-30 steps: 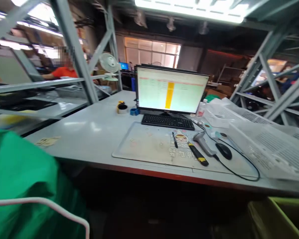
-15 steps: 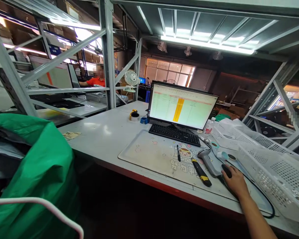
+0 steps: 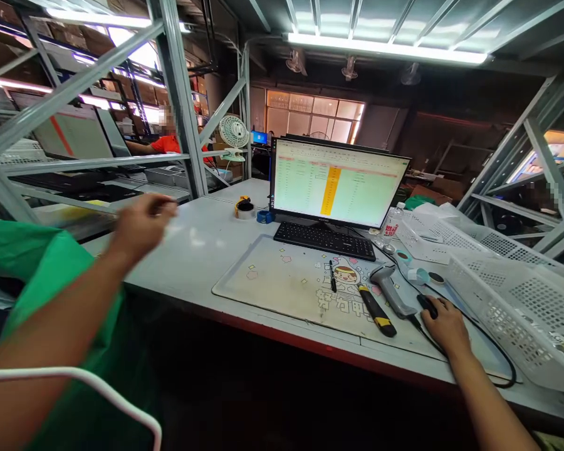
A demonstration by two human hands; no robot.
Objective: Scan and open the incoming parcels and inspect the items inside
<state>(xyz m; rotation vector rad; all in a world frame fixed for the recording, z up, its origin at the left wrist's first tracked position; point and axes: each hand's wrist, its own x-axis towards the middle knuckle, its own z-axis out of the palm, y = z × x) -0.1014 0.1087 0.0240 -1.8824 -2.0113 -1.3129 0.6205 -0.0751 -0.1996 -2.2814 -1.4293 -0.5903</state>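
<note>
Mouse (image 3: 427, 305), black, on the right of the pale printed mat (image 3: 258, 288), tucked under the right hand (image 3: 446, 327): holding it, fingers bent over the top! Just left of that, a grey scanner (image 3: 391, 293), lying with handle toward the near edge. Next along, a yellow-and-black cutter (image 3: 377, 311), then a slim black pen (image 3: 333, 277). Over to the left hand (image 3: 138, 232) now, up above the far-left end of the bench (image 3: 183, 263), fingers curled in narrow toward the thumb, badly blurred; impossible to tell whether holding anything. Below and behind that forearm, bright green material (image 3: 28, 241). Back to the middle: keyboard (image 3: 324, 241) along the mat's far edge, lit monitor (image 3: 305, 188) just behind, yellow column bold on screen. To the monitor's left, a blue tape roll (image 3: 264, 217). Far right, a white perforated basket (image 3: 517, 326), well apart from the left hand, near the right.
</note>
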